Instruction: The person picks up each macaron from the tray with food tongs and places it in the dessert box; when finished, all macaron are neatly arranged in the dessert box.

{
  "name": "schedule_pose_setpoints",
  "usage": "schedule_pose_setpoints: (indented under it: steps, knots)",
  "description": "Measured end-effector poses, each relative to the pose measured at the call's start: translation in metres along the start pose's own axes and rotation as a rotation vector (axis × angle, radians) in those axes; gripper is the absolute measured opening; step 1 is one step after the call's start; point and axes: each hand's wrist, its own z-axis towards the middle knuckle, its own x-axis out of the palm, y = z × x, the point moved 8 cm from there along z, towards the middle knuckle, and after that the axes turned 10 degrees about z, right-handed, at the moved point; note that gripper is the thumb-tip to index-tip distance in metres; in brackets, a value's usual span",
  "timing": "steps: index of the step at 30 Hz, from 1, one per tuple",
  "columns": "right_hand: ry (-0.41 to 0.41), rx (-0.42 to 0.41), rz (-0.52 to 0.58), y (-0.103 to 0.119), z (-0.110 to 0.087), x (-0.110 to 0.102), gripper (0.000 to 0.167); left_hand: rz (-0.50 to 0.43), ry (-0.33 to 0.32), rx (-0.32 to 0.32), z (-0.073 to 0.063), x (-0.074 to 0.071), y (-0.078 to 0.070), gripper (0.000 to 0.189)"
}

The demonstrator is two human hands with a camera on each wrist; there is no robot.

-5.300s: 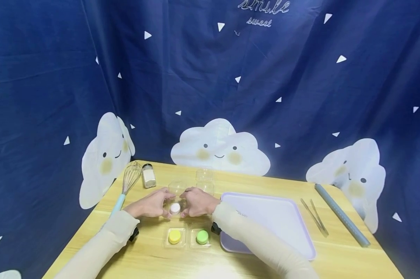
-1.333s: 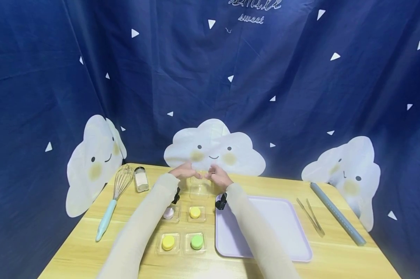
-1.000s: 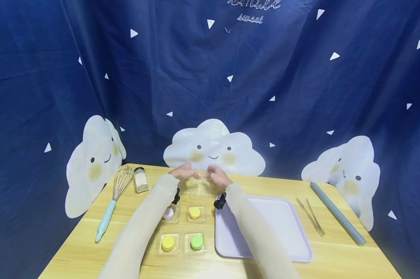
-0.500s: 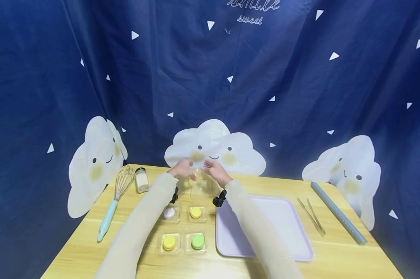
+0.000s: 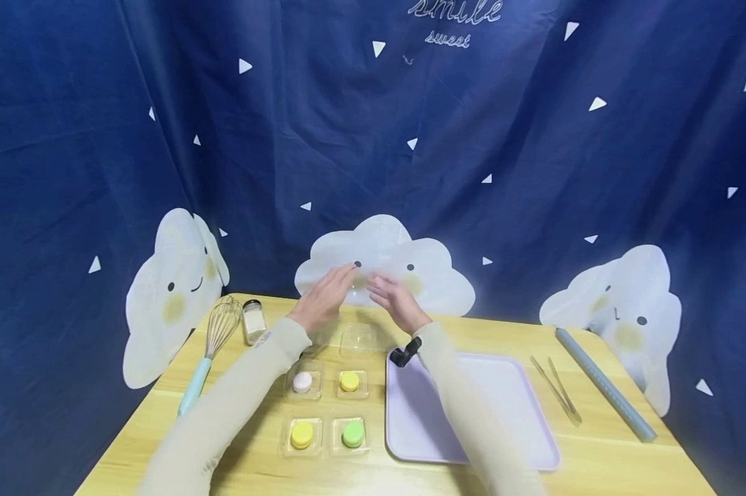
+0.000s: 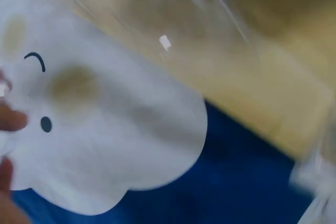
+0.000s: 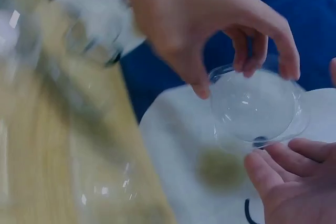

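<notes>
My left hand (image 5: 326, 300) is raised over the back of the table and pinches a clear, rounded plastic lid (image 7: 254, 108) between thumb and curled fingers. Opposite it is my right hand (image 7: 304, 182), its fingers fairly straight and the tips at the lid's lower rim; whether they touch is unclear. Below the hands, another clear plastic piece (image 5: 358, 341) lies on the table. Nearer to me stand clear plastic boxes holding a whitish macaron (image 5: 302, 382), a yellow macaron (image 5: 349, 381), a second yellow macaron (image 5: 302, 435) and a green macaron (image 5: 353, 434).
A lilac tray (image 5: 472, 413) lies to the right, partly under the right sleeve. Beyond it are tongs (image 5: 556, 391) and a blue-grey rod (image 5: 605, 384). At left are a whisk (image 5: 214, 344) and a black-capped jar (image 5: 254, 322). A dark blue curtain (image 5: 410, 172) hangs behind.
Over the last second both hands rose from the table's back, lifting the clear lid. Compared with 5.3 seconds ago, they have left the whitish macaron, and a second yellow macaron stands beside it.
</notes>
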Motion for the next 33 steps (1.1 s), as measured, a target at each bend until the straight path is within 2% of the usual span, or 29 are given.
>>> schedule_pose_setpoints:
  steps: [2,4,6,8,11,15,19,23,25,27,28,30,31,33]
  knots:
    - [0.053,0.010,0.078,0.005,-0.005,0.003,0.060,0.194,-0.115,0.162,-0.002,-0.014,-0.013,0.071]
    - [0.105,0.035,0.125,0.007,-0.010,0.006,0.059,0.346,-0.221,0.286,-0.005,-0.025,-0.023,0.062]
    - [0.153,0.068,0.132,0.006,-0.015,0.009,0.060,0.426,-0.294,0.370,-0.006,-0.032,-0.031,0.051]
    - [0.197,0.109,0.138,0.002,-0.021,0.012,0.059,0.471,-0.339,0.428,-0.008,-0.035,-0.037,0.045]
    - [0.264,0.163,0.149,-0.006,-0.028,0.015,0.055,0.487,-0.360,0.476,-0.010,-0.037,-0.042,0.046]
    - [0.326,0.185,0.185,-0.013,-0.035,0.017,0.053,0.481,-0.342,0.487,-0.013,-0.037,-0.045,0.046]
    - [0.342,0.188,0.200,-0.016,-0.038,0.014,0.065,0.480,-0.325,0.477,-0.014,-0.038,-0.046,0.045]
    - [0.321,0.201,0.193,-0.022,-0.039,0.011,0.070,0.447,-0.305,0.467,-0.017,-0.036,-0.047,0.045]
    - [0.284,0.197,0.188,-0.023,-0.039,0.010,0.068,0.361,-0.265,0.425,-0.016,-0.035,-0.044,0.048]
    - [0.235,0.163,0.155,-0.021,-0.037,0.007,0.062,0.175,-0.184,0.315,-0.011,-0.034,-0.036,0.059]
    - [0.202,0.135,0.114,-0.017,-0.037,0.005,0.059,0.047,-0.119,0.229,-0.007,-0.033,-0.029,0.067]
    - [0.124,0.074,-0.002,-0.010,-0.036,0.002,0.055,-0.243,0.021,0.018,-0.002,-0.029,-0.013,0.083]
    - [0.085,0.035,-0.097,-0.004,-0.037,0.000,0.053,-0.386,0.078,-0.096,-0.001,-0.027,-0.006,0.091]
    - [0.009,-0.049,-0.312,0.006,-0.039,-0.001,0.053,-0.618,0.178,-0.279,-0.004,-0.022,0.005,0.097]
